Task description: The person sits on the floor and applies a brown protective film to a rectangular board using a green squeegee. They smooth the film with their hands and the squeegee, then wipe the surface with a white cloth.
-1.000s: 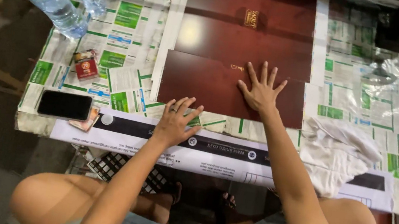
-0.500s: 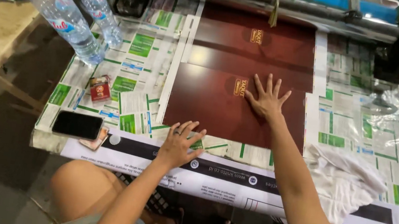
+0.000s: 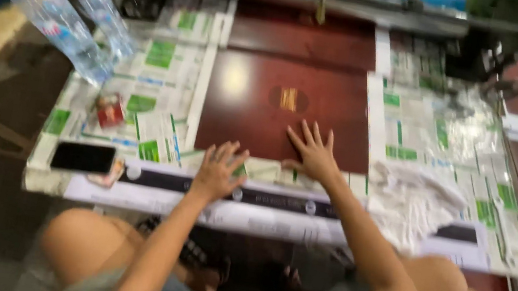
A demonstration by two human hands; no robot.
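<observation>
Maroon cover (image 3: pixel 258 108) flat beneath right hand (image 3: pixel 314 154), beside left hand (image 3: pixel 217 172).

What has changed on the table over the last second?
The dark red board has slid toward the person under the flat right hand, exposing its gold emblem. The left hand stays spread at the table edge. Phone and bottles haven't moved.

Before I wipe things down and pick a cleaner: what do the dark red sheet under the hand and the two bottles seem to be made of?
The dark red sheet under the right hand looks like glossy coated card or laminate: a light glare shows on it, and a small gold mark. I cannot tell which. The two bottles look like clear thin plastic with blue caps; you can see through them.
</observation>
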